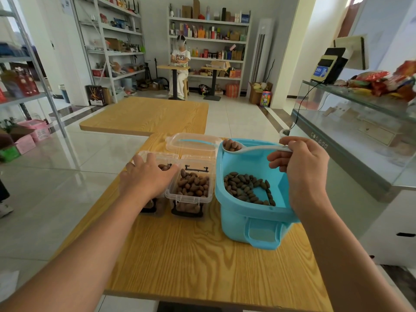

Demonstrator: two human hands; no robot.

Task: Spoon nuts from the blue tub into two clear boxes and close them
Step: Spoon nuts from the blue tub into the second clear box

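We pinch the white spoon (252,148) by its handle end in our right hand (301,167), its bowl loaded with nuts and held out past the fingers, above the far rim of the blue tub (252,212). Our left hand (146,179) rests with relaxed fingers over the left clear box (157,161); the right clear box (191,188), lid open, sits just beside the tub on the wooden table (202,255).

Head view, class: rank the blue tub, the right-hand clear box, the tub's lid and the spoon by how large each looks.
1. blue tub
2. and 3. clear box and lid: alike, and the lid lies farther off, so unranked
4. spoon
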